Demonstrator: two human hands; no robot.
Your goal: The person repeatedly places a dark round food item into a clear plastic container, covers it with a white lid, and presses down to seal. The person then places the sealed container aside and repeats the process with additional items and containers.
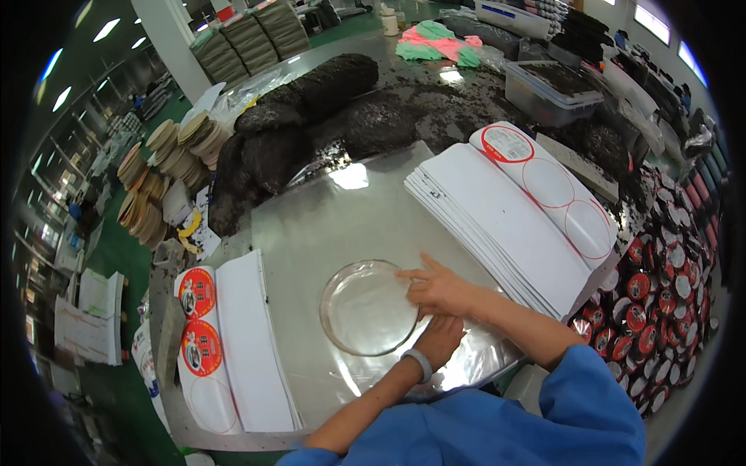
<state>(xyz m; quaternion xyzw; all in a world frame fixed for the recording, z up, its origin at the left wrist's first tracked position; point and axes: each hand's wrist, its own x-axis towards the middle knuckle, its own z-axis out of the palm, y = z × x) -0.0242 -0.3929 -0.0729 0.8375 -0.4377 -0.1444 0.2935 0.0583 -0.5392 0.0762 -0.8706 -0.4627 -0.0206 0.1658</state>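
Observation:
A round, clear ring or shallow dish [328,327] lies on clear plastic film over the metal tabletop. My right hand [438,289] is at its right rim, fingers spread, with the fingertips over the rim and no object visible in them. Just below, my left hand [438,341], a pale band on its wrist, touches or nearly touches the right hand; its fingertips are partly hidden, and whether it grips the rim or film cannot be told. White sheets [495,215] printed with red circles lie folded back at the right, and similar sheets [253,349] at the left.
Long bars [577,167] [170,341] lie beside both sheet stacks. Dark, loose material [344,81] is heaped at the back. Stacks of round discs [166,145] stand at the left, a clear plastic bin [548,102] at the back right. Many round packages [647,314] are piled at the right.

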